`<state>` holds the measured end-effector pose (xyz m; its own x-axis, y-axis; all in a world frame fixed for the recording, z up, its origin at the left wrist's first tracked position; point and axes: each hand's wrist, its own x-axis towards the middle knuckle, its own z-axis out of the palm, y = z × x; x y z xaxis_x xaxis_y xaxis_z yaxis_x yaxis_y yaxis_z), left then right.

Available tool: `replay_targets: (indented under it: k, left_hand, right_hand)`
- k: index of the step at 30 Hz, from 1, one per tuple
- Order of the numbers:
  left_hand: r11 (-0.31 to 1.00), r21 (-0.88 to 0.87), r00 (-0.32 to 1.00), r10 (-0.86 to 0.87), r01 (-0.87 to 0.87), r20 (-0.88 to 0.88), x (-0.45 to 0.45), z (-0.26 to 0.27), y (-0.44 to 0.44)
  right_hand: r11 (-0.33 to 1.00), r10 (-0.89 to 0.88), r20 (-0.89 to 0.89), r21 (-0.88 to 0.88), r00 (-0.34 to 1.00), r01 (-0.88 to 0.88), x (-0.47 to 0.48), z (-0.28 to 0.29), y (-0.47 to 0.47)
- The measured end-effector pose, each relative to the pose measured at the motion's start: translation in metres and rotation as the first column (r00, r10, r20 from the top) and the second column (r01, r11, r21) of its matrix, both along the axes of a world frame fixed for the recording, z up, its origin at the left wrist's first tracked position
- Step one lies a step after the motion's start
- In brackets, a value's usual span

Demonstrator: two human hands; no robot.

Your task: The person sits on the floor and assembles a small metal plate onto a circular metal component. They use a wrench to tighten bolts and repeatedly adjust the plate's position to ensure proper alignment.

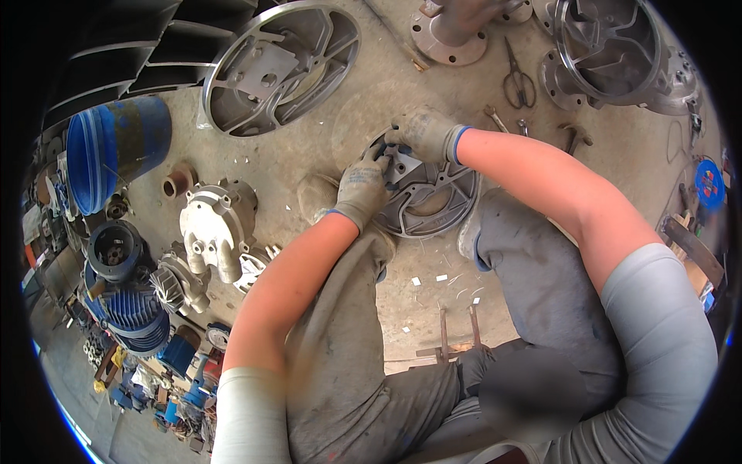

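A round metal casting with ribs and curved openings (pixel 427 200) lies on the floor between my feet. My left hand (pixel 365 182), in a grey work glove with a blue cuff edge, rests at its left side, fingers bent over the upper left part. Gloved alike, my right hand (pixel 425 135) reaches over its top edge, fingertips near those of my left hand. A pale flat plate (pixel 406 167) shows on the casting just below the fingers. Whether either hand grips a small part there is hidden by the gloves.
A larger ribbed ring casting (pixel 283 68) lies ahead left. Scissors (pixel 519 87), a wrench (pixel 495 119) and a hammer (pixel 575 137) are ahead right, below a flanged pipe piece (pixel 449 46) and a round housing (pixel 614 55). A blue barrel (pixel 122 148), pump castings (pixel 217 226) and a blue motor (pixel 130 316) stand left.
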<state>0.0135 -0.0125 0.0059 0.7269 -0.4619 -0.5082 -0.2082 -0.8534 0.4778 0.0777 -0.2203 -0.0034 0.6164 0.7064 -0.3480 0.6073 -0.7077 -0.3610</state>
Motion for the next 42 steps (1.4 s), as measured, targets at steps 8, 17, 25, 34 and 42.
replay_targets:
  k: [8, 17, 25, 34, 42]
  left_hand:
    - [1.0, 0.016, 1.0, 0.02, -0.02, 0.001, -0.002, 0.0, -0.003]
    - [0.999, 0.049, 1.0, -0.017, 0.017, -0.009, 0.0, 0.001, -0.004]
    - [0.991, 0.102, 0.996, -0.088, 0.086, 0.024, 0.0, 0.002, -0.002]
    - [0.98, 0.108, 0.986, -0.164, 0.167, -0.035, -0.001, -0.001, 0.002]
    - [0.986, 0.07, 0.981, -0.14, 0.151, -0.133, 0.0, 0.012, 0.005]
  right_hand:
    - [0.991, -0.131, -0.147, -0.036, 0.981, 0.127, 0.007, -0.004, -0.001]
    - [0.997, -0.072, -0.055, -0.027, 0.996, 0.07, 0.002, -0.008, 0.0]
    - [0.998, -0.039, -0.092, -0.043, 0.995, 0.035, 0.007, -0.01, 0.002]
    - [0.998, 0.004, -0.101, -0.061, 0.995, -0.01, 0.011, -0.009, 0.005]
    - [0.994, -0.05, -0.132, -0.1, 0.99, 0.037, 0.013, 0.001, 0.006]
